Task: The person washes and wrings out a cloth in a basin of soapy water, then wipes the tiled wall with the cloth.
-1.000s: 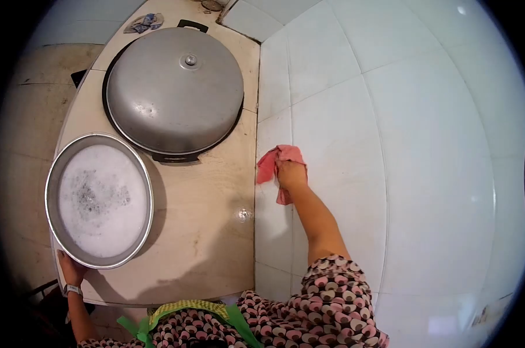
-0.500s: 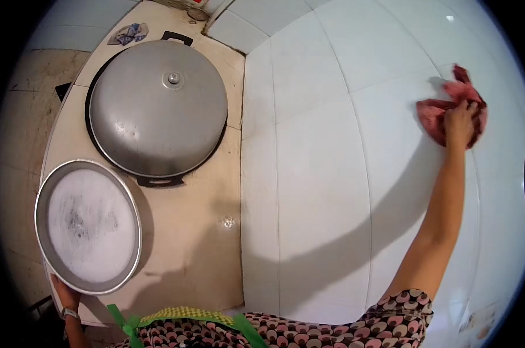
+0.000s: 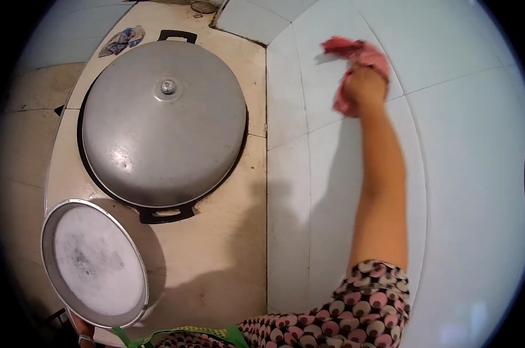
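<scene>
My right hand, at the end of a stretched arm, grips a red cloth and presses it to the pale tiled wall. Part of the cloth sticks out to the left, beyond the fingers. At the lower left, my left hand holds a round metal pan by its near rim, its fingers mostly hidden beneath. White foamy water with grey patches fills the pan's bottom.
A large wok with black handles sits on the counter, covered by a domed metal lid. Behind it lies a crumpled patterned cloth. The tiled wall rises along the counter's right side.
My right hand and the red cloth have moved left across the wall. The view has shifted, so the wok looks larger and the pan sits lower. My left hand stays at the pan.
</scene>
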The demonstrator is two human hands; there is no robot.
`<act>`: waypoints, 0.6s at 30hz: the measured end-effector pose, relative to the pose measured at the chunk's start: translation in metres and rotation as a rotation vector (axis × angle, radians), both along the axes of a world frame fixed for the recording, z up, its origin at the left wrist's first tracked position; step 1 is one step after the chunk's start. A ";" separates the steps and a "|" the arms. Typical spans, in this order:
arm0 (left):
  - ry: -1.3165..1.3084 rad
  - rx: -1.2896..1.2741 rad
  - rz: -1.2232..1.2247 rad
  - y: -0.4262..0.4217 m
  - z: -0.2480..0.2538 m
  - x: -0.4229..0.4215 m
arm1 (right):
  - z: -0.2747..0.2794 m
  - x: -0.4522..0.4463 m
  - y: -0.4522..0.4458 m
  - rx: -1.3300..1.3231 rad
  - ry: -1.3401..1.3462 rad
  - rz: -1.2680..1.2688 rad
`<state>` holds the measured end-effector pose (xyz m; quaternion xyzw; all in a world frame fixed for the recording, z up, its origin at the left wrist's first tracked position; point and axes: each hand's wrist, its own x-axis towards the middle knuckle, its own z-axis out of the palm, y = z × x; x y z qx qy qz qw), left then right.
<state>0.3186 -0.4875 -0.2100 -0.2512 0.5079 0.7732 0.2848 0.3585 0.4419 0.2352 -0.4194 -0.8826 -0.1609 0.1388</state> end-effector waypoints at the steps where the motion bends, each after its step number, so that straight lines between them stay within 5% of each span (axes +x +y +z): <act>1: -0.039 -0.034 0.058 0.002 0.006 0.004 | -0.048 0.009 0.020 -0.249 0.287 0.044; 2: -0.039 -0.052 0.069 -0.009 0.011 0.005 | -0.086 0.006 -0.025 -0.346 0.438 0.186; 3: -0.035 -0.044 0.028 -0.006 0.004 0.004 | -0.093 0.009 -0.035 -0.538 0.346 -0.119; 4: -0.029 -0.043 -0.005 -0.008 0.002 0.005 | -0.116 0.020 -0.046 -0.111 -0.269 0.007; 5: -0.168 0.049 0.086 -0.011 -0.003 0.003 | -0.203 0.046 -0.014 0.041 -0.413 0.127; 6: -0.170 0.051 0.085 -0.003 -0.002 -0.001 | -0.195 0.050 -0.028 -0.520 0.063 0.127; 7: -0.170 0.029 0.092 0.008 0.012 -0.003 | -0.197 0.054 -0.052 -0.667 -0.170 -0.152; 8: -0.175 0.024 0.099 0.013 0.014 0.001 | -0.250 0.098 -0.043 -0.074 -0.487 0.218; 12: -0.056 0.042 -0.047 -0.004 -0.010 0.000 | -0.187 0.081 -0.079 -0.207 -0.757 -0.105; 14: -0.091 0.035 -0.071 0.002 -0.001 -0.002 | -0.173 0.089 -0.041 -0.033 0.020 0.096; 15: -0.114 0.028 -0.081 0.008 0.007 -0.002 | -0.141 0.088 -0.018 -0.084 -0.226 -0.156; 17: -0.095 0.016 -0.096 0.013 0.014 0.000 | -0.055 0.058 -0.043 0.046 0.304 0.159; 18: -0.064 0.011 -0.108 0.019 0.017 -0.001 | -0.018 0.055 -0.028 -0.047 0.271 0.071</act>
